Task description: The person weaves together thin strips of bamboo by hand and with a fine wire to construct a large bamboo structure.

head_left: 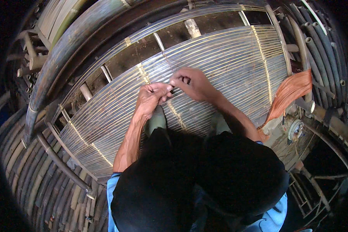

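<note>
My left hand (152,96) and my right hand (195,85) meet above the middle of a wide panel of thin, closely spaced strips (228,65). Thumb and fingers are pinched together on both, the tips almost touching. Whatever lies between the fingertips is too small to make out. Pale bands (262,58) cross the strips at intervals, and fine reddish-brown threads trail over them. Beneath my hands, one such band runs down between my feet. A bundle of orange-brown fibre (292,92) drapes over the panel's right end.
Bamboo poles lie stacked at the left (46,185) and at the right (317,46). A thick bamboo pole (54,81) curves along the far left side. On the right, a round tin-like object (295,129) sits on a pale surface. A short pole (65,166) juts out near the left end.
</note>
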A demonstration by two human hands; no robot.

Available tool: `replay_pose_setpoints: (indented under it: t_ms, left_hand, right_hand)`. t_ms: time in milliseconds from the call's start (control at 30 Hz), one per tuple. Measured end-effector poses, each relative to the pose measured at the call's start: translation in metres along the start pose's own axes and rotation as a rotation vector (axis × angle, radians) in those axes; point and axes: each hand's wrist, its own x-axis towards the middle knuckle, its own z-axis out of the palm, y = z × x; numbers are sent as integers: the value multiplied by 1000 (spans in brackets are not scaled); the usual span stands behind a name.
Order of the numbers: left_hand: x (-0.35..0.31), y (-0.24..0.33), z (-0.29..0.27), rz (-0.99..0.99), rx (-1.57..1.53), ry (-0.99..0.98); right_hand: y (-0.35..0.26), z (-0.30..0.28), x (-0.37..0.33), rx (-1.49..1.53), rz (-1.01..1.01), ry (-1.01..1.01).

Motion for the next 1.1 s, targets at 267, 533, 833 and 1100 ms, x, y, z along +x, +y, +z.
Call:
replay_pose_setpoints:
  t_ms: [267, 533, 833, 1100]
  left_hand:
    - [6, 2, -6, 229, 58, 194]
    - [4, 30, -1, 257, 1, 251]
    - [2, 80, 41, 852, 589, -46]
    - [-7, 41, 50, 466, 523, -46]
  right_hand:
    - [31, 5, 56, -637, -226, 366]
    - [3, -41, 30, -74, 185, 152]
    - [-69, -81, 8, 539, 26, 123]
    - [-47, -54, 11, 833, 143, 237]
